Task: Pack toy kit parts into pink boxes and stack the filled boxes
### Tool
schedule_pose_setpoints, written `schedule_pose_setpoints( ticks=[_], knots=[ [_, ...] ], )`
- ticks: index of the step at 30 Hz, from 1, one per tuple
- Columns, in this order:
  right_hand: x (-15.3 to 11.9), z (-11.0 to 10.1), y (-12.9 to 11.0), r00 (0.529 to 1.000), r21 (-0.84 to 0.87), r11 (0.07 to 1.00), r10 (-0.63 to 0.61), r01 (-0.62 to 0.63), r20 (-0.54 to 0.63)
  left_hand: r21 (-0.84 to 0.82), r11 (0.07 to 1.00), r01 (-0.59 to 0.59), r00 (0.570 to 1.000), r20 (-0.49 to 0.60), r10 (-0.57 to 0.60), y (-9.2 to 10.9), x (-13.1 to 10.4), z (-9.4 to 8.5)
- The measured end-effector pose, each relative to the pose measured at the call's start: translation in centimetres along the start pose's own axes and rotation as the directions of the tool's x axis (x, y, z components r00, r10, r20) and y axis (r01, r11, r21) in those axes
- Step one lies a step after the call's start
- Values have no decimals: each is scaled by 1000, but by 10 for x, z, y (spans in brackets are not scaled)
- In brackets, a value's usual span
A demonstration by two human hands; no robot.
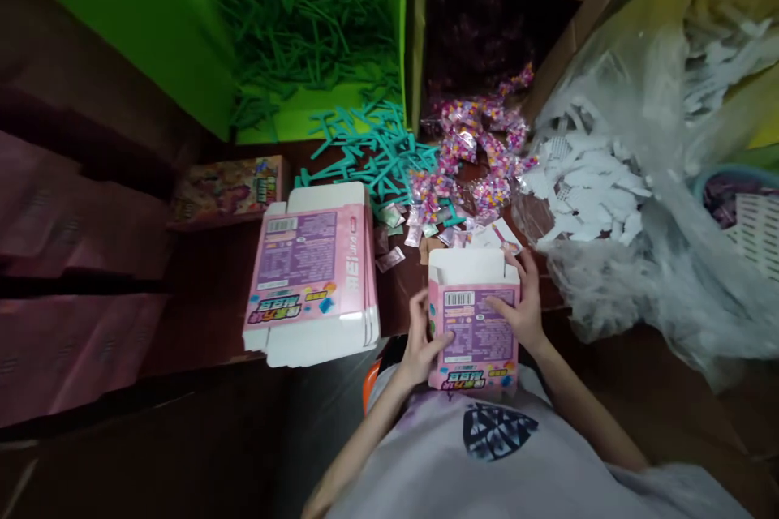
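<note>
A pink and purple box (478,332) with its white top flaps up rests against the front of my body. My left hand (423,345) grips its left side, thumb on the printed face. On its right side my right hand (520,300) holds the upper part, thumb on the print and fingers behind the edge. To the left lies a stack of flattened pink boxes (304,268) with white flaps. Small sachets (393,258) and a white card (490,235) lie just beyond the held box.
Teal sticks (377,150) spill from a green bin (316,109). Bags of colourful beads (471,146) lie behind the box, and white pieces (590,190) fill a clear plastic bag at right. A printed box (228,188) and pink cartons (79,219) are at left.
</note>
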State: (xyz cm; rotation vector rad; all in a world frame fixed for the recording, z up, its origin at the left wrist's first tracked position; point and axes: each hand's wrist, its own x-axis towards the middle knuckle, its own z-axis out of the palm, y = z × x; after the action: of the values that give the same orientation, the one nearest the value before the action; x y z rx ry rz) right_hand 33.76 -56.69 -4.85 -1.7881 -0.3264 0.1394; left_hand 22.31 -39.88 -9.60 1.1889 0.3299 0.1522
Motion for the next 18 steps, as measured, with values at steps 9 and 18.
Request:
schedule_pose_setpoints(
  ticks=[9, 18],
  knots=[
    [-14, 2, 31, 917, 281, 885, 397, -372, -35, 331, 937, -111, 991, -38, 131, 0, 27, 15],
    [-17, 15, 37, 926, 431, 832, 375, -350, 27, 502, 858, -108, 992, -4, 127, -7, 19, 3]
  ],
)
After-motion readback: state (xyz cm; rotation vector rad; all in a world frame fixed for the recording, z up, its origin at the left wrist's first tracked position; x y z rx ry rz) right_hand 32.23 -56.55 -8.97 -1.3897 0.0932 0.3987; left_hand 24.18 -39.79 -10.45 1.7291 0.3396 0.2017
